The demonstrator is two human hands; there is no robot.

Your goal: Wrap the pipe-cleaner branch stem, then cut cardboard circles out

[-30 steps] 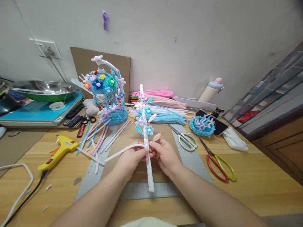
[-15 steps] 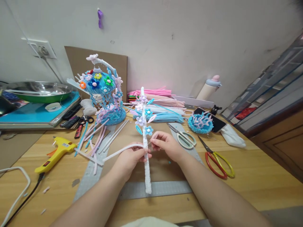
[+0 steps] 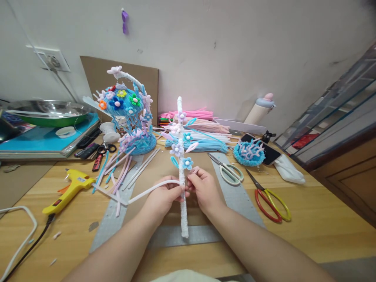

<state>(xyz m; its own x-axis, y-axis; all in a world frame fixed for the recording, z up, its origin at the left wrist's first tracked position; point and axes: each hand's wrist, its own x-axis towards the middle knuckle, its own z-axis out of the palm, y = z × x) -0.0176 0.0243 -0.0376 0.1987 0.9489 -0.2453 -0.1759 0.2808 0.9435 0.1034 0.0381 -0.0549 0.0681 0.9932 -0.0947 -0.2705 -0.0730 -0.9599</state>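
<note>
A white pipe-cleaner-wrapped stem stands nearly upright in front of me, with blue and lilac flowers and small leaf loops along its upper part. My left hand is closed around its lower middle. A loose white pipe cleaner runs from the stem out to the left over that hand. My right hand is beside the stem on the right, thumb and fingers pinching a small pale pink pipe-cleaner piece with its lower end at the stem. The fingertips partly hide that piece.
A yellow glue gun lies left; white-handled scissors and red-yellow scissors lie right. Behind are pipe-cleaner bundles, a blue jellyfish-like flowered piece, and a small blue round piece. Cardboard lies over a grey mat.
The stem has risen slightly and shifted a little right. My right hand has moved closer to the stem and lower, with the pink piece still in its fingers.
</note>
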